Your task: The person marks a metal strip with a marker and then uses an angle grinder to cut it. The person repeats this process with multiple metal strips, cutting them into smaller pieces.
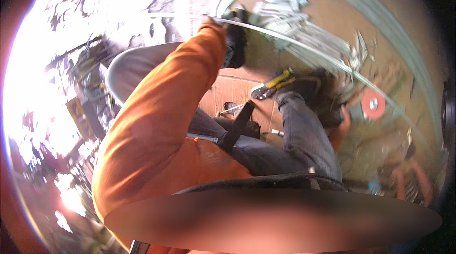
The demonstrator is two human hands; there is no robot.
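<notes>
My left arm, in an orange sleeve, reaches forward. My left hand [210,23] is closed around a long, thin white strip [285,39], which runs in a curve from the far left down to the right. At the right, my right hand [346,120] grips what looks like an angle grinder [355,111] with a red disc [374,105]. The disc is a little below the strip and apart from it in the picture. Motion blur and my leg hide part of the right hand's grip. Yellow-and-black handled pliers [275,84] lie between my feet.
Pale strips and scraps [304,28] are heaped on the floor ahead. Bright, overexposed clutter and metal pieces [88,111] fill the left side. At the lower right, another person's arms [412,178] show. A dark strap [237,126] hangs near my lap.
</notes>
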